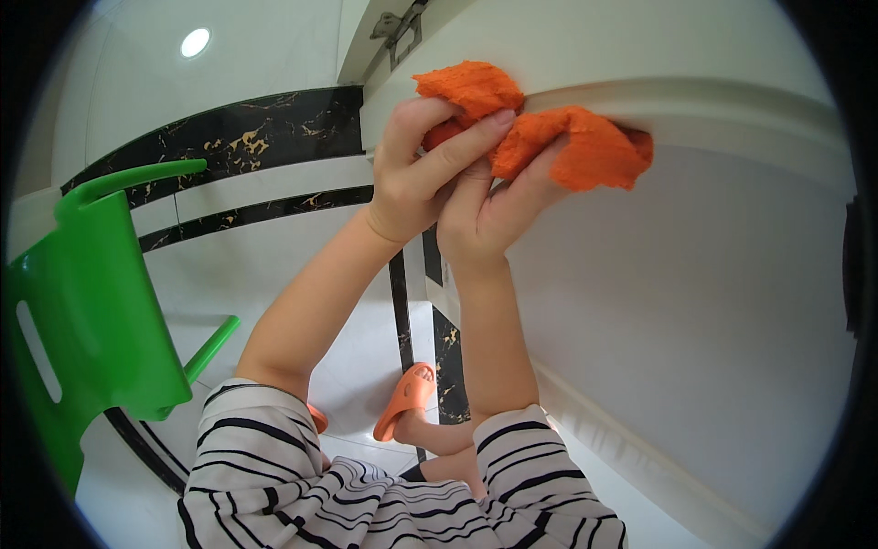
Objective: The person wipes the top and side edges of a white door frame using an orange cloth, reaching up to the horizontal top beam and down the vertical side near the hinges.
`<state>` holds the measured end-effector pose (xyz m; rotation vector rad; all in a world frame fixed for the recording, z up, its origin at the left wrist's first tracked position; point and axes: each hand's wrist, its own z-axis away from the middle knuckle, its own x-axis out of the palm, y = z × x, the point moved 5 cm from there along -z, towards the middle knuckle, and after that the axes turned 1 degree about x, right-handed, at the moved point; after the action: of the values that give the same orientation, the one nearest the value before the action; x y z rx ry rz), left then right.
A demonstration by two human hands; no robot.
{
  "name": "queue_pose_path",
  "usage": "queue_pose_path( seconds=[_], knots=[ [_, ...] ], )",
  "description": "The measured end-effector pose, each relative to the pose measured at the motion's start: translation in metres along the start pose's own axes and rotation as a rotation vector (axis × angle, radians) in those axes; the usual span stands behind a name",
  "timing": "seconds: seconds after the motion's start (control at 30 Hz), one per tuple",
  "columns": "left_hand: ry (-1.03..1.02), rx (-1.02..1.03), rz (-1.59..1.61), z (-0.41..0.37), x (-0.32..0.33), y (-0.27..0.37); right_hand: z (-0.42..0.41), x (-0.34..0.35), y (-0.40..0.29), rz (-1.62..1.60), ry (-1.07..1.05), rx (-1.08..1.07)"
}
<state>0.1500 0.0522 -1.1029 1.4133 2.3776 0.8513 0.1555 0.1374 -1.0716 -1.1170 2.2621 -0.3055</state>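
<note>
A bunched orange cloth [576, 147] lies against the raised moulding of a white door [651, 288]. It shows as two lobes, and whether they are one piece cannot be told. My left hand [415, 161] grips the lobe on the left, its fingers bent around the fabric. Just beside it, my right hand [490, 213] is under the other lobe, with the cloth draped over its fingers and hiding the fingertips. The two hands touch or overlap near the thumbs.
A metal hinge [405, 34] is at the door's edge. At left stands a green plastic chair [103, 302]. The pale tiled floor [267, 281] has black marble-patterned bands [254, 137]. An orange slide sandal [406, 401] is on my foot below. A dark fitting [850, 267] sits at the far right.
</note>
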Motion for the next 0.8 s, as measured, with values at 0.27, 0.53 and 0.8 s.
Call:
queue_pose_path(
  seconds=[0.27,0.53,0.8],
  knots=[
    [-0.028,-0.149,-0.021,0.063,-0.013,-0.035,0.066,0.033,0.028,-0.052,-0.231,0.164],
    [-0.337,-0.482,-0.01,0.142,-0.035,-0.077,0.14,0.073,0.045,-0.046,-0.339,0.532],
    [-0.299,-1.141,0.375,0.202,-0.043,-0.116,0.178,0.098,0.053,-0.244,-0.205,1.003]
  ],
)
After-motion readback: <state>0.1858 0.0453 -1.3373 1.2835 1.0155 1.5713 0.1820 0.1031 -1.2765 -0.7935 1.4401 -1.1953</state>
